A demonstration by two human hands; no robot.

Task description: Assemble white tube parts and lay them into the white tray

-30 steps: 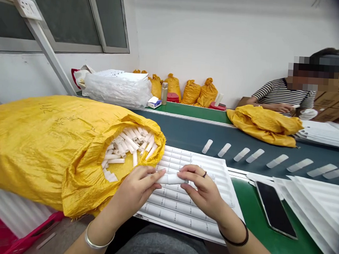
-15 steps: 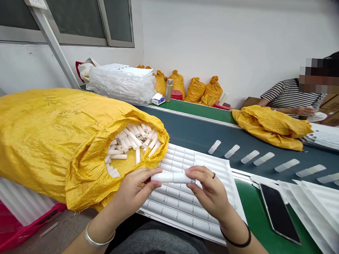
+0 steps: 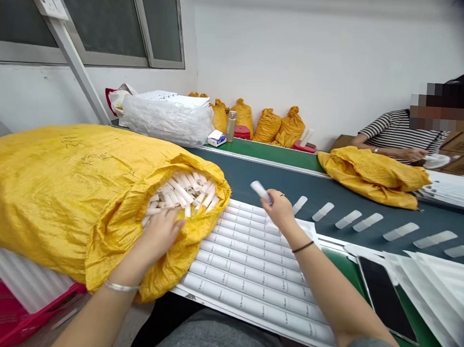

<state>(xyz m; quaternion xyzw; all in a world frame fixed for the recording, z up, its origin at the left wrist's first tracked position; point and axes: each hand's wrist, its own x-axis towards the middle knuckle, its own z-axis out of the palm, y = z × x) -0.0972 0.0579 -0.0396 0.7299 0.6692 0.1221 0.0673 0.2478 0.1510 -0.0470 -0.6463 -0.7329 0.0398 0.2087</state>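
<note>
We've parted our hands: right hand (image 3: pixel 280 210) grips the white tube (image 3: pixel 259 189) near the dark belt (image 3: pixel 240 169), centre frame; left hand (image 3: pixel 159 233) now reaches into the yellow sack (image 3: pixel 70 174), its grip unclear.

I see one white tube (image 3: pixel 260 190), held tilted over the dark belt (image 3: pixel 238 173); the loose tubes (image 3: pixel 182 189), also white, lie jumbled inside the yellow sack (image 3: pixel 71 169).

Bright, even light; dark, warped corner.
</note>
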